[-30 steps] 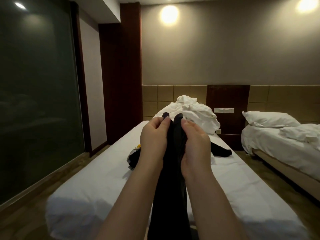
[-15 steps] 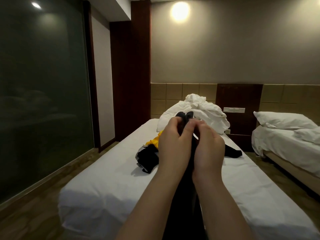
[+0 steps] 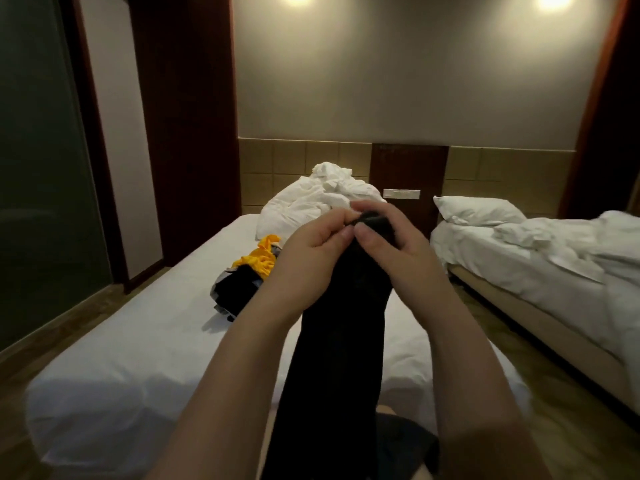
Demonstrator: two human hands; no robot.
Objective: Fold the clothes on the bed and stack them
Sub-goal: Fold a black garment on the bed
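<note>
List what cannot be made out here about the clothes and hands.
Garment: head view, lower end cut off by the bottom edge; type unclear in dim light.
Pile: head view, partly behind the left hand; item count unclear.
Right hand: head view, grip partly hidden by the cloth.

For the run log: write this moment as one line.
step: folding | left hand: pinches black garment top | right hand: grips black garment | clothes pile: unfolded, on bed

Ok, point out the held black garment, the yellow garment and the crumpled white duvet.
black garment (image 3: 343,341), head view, middle of the hanging cloth.
yellow garment (image 3: 258,259), head view, its bunched middle.
white duvet (image 3: 298,206), head view, its left slope.
</note>
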